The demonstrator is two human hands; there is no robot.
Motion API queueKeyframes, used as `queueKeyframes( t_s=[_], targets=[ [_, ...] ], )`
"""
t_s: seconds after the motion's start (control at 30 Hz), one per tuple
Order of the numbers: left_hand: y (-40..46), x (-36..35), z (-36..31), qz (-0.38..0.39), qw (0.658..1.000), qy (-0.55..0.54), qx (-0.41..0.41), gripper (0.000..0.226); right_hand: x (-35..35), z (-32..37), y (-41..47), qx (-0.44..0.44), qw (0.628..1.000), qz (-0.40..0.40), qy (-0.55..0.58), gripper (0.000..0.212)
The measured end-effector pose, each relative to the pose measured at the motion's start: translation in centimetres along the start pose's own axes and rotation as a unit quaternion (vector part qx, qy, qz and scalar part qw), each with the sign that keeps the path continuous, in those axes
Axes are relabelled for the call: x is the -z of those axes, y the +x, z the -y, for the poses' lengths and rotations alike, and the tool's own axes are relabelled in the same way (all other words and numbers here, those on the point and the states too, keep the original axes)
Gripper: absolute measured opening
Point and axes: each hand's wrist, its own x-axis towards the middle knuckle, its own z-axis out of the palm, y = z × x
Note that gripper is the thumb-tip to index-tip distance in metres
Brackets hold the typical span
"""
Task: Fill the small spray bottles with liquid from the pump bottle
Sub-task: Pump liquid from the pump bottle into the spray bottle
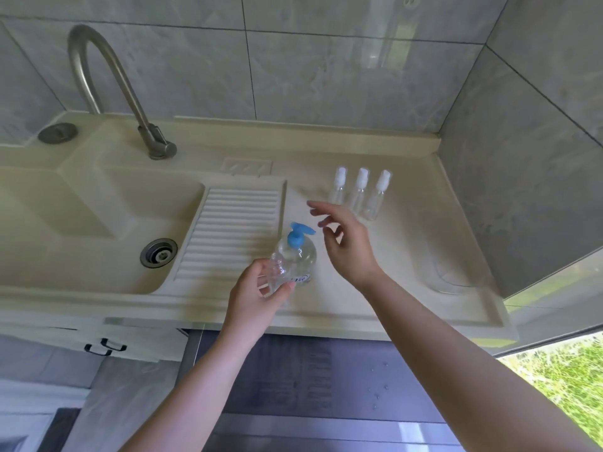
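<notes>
A clear pump bottle [301, 256] with a blue pump head stands on the cream counter [391, 256], just right of the ribbed washboard. My left hand [253, 295] grips its lower body from the near side. My right hand [346, 243] hovers open above the counter, just right of the pump head, fingers spread toward the back. Three small clear spray bottles [359, 197] with white caps stand in a row behind my right hand, capped and looking empty.
A cream sink [98, 223] with a drain lies at the left, under a curved metal faucet [98, 76]. The ribbed washboard [228, 230] slopes into it. A clear plastic container [453, 272] sits at the counter's right. Tiled walls close off the back and right.
</notes>
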Motion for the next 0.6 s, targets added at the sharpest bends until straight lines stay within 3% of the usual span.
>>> queueKeyframes(
  t_s=[0.1,0.23,0.37,0.6],
  targets=[
    [-0.1,0.5,0.2,-0.012,1.000,-0.015,0.001,0.031,0.0,1.1,1.4,0.097,0.989,0.113,-0.015,0.079],
    [-0.6,1.4,0.8,-0.023,1.000,-0.019,0.003,0.034,0.6,1.3,2.8,0.123,0.966,0.214,-0.075,0.080],
    [-0.7,2.4,1.5,-0.031,0.999,-0.014,0.008,0.035,1.2,2.1,4.1,0.160,0.942,0.257,-0.144,0.063],
    [-0.9,2.3,1.7,-0.027,0.999,-0.022,0.014,0.037,2.6,3.9,4.1,0.140,0.924,0.302,-0.188,0.045]
  ],
)
